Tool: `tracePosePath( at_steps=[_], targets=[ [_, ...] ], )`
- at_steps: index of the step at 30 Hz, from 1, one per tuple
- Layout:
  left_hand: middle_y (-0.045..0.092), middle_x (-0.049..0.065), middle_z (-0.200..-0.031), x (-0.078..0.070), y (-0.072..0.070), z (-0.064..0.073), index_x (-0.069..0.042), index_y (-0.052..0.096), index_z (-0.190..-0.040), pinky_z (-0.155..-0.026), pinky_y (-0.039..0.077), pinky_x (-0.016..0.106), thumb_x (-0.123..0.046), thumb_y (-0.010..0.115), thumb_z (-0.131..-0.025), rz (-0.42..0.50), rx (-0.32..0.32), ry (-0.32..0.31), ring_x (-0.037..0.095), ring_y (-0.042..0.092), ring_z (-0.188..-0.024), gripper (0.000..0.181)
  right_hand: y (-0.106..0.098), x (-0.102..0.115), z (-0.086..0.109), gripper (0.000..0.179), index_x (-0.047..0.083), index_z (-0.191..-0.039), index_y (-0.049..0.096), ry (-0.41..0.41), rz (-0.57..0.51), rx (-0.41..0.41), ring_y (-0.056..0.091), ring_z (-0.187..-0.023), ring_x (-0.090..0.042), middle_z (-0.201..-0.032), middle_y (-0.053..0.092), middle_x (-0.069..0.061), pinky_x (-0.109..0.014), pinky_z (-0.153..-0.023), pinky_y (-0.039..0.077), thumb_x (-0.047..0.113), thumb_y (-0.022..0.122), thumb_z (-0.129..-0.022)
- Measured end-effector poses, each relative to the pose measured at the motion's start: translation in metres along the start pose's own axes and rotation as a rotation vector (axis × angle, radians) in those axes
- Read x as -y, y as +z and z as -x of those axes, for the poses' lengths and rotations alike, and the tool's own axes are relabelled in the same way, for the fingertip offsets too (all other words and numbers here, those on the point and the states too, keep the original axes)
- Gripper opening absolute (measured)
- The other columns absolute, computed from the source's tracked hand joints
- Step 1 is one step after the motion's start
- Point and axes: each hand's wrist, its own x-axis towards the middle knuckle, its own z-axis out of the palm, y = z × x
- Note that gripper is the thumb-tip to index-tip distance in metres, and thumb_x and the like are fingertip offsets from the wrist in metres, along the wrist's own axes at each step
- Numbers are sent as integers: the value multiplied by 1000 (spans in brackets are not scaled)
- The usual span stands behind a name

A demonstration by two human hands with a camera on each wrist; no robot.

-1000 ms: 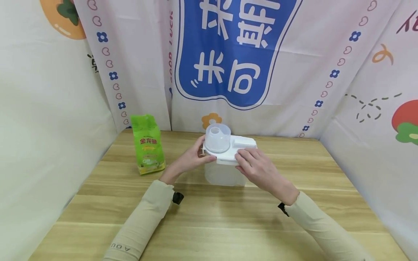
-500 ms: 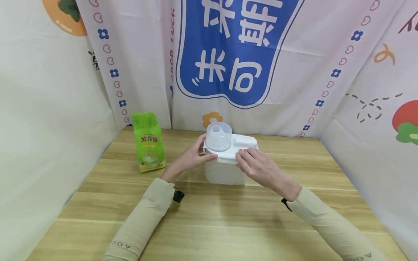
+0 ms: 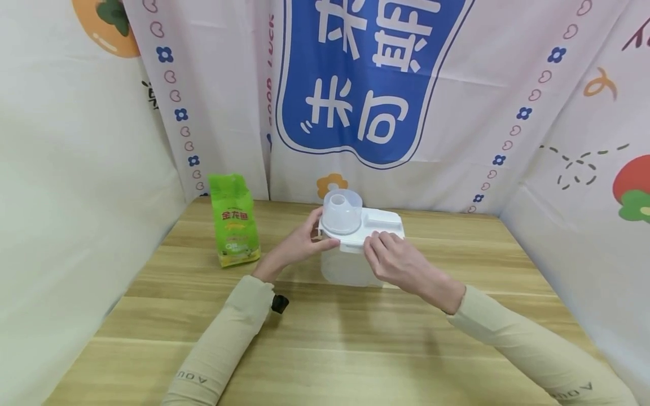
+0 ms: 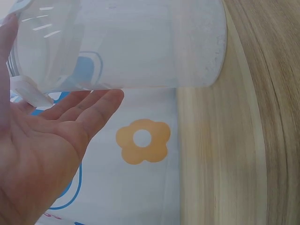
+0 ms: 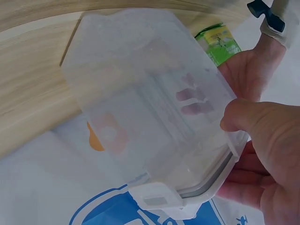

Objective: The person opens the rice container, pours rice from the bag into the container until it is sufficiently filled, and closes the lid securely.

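Note:
A translucent plastic storage container [image 3: 350,269] stands on the table under a white lid [image 3: 373,231]. On the lid's left part sits a clear cup [image 3: 342,217] with a spout-like centre. My left hand [image 3: 299,243] holds the container's left end, thumb at the front rim and fingers round the back. In the left wrist view those fingertips touch the container wall [image 4: 131,42], near a white clip [image 4: 30,90]. My right hand [image 3: 398,260] grips the lid's front right edge with curled fingers. The right wrist view puts its thumb on the wall just below the rim.
A green printed bag [image 3: 235,225] stands upright left of the container. The wooden table [image 3: 325,349] reaches toward me. Behind it hangs a printed cloth [image 3: 431,124], close to the container's back, and more cloth closes both sides.
My right hand has turned a little and its fingers are more curled at the lid's front edge. The left hand keeps its place on the container. The head view has shifted slightly.

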Motion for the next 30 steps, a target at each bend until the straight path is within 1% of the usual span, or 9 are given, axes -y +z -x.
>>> tracePosePath(
  at_steps=[6, 10, 13, 20, 25, 30],
  targets=[
    [34, 5, -154, 1, 1, -1, -28, 17, -154, -104, 49, 47, -24, 73, -89, -1, -7, 22, 31, 44, -137, 86, -1, 0, -2, 39, -9, -101, 64, -31, 44, 21, 65, -75, -28, -90, 69, -20, -33, -67, 59, -6, 26, -99],
    [34, 5, -153, 2, 1, 0, -26, 18, -154, -104, 49, 48, -23, 74, -89, -19, -16, 20, 31, 45, -136, 86, -1, 1, -4, 39, -9, -102, 65, -63, 66, 49, 66, -77, -28, -92, 70, -20, -33, -68, 60, -7, 26, -99],
    [34, 5, -154, 1, 0, 1, -25, 18, -154, -106, 47, 47, -23, 74, -89, -33, -12, 23, 30, 44, -137, 86, -2, 1, -4, 40, -10, -102, 65, -70, 75, 55, 66, -78, -27, -91, 70, -20, -33, -67, 60, -7, 25, -99],
    [32, 7, -155, 0, 1, 0, -24, 17, -154, -109, 44, 48, -22, 73, -89, -24, 2, 41, 31, 42, -139, 86, -6, 1, -7, 47, -8, -102, 66, -84, 91, 54, 65, -75, -25, -89, 70, -19, -32, -63, 58, -4, 20, -98],
    [30, 6, -157, 0, 0, 1, -24, 16, -155, -112, 41, 48, -24, 73, -89, -54, 13, 40, 31, 39, -141, 87, -10, -3, -7, 49, -6, -100, 67, -88, 36, 41, 64, -75, -22, -86, 70, -15, -29, -63, 58, -6, 18, -100],
    [31, 6, -157, 2, -1, 0, -24, 17, -154, -113, 40, 50, -25, 73, -89, -62, 11, 44, 31, 40, -140, 87, -13, -10, -5, 48, -4, -103, 67, -84, -33, 51, 65, -79, -22, -89, 70, -13, -27, -66, 59, -5, 19, -102]
  ],
)
